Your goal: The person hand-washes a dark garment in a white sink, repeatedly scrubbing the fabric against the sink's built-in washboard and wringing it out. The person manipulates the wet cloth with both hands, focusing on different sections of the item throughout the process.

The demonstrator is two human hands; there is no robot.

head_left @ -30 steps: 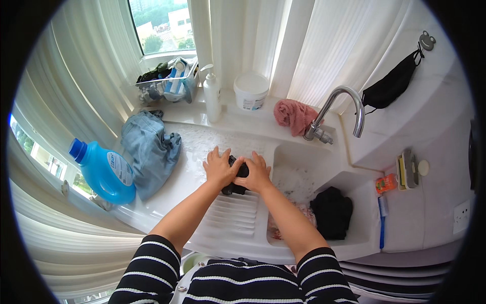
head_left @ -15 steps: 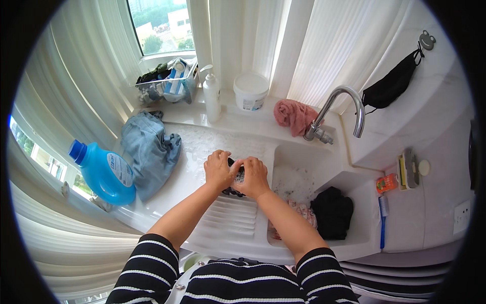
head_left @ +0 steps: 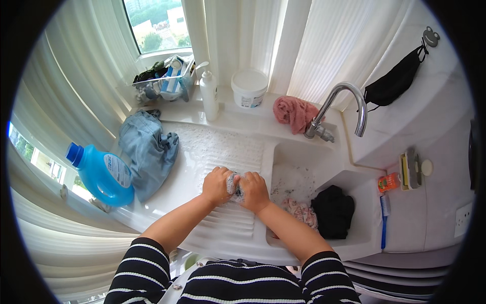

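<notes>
Over the ridged white washboard [head_left: 223, 220] beside the sink, my two hands are close together, each closed on a small, dark, soapy cloth [head_left: 236, 188]. Suds cling to the cloth and fingers. My left hand [head_left: 217, 185] grips one side of it, my right hand [head_left: 254, 191] the other. Most of the cloth is hidden by my fingers, so its kind does not show. To the right, the sink basin [head_left: 293, 152] holds a black garment [head_left: 332, 213] and a pink patterned cloth [head_left: 301, 213], with foam on the basin floor.
At left are a blue detergent bottle [head_left: 105, 175] and a blue-grey garment [head_left: 147, 152]. Along the back stand a pump bottle [head_left: 209, 96], a white tub [head_left: 249, 88], a pink towel [head_left: 294, 114] and a curved faucet [head_left: 349, 88]. A blue brush [head_left: 385, 223] lies at right.
Both hands have come down the washboard toward me, still on the dark cloth. Suds now show more between the fingers, and less of the cloth is visible.
</notes>
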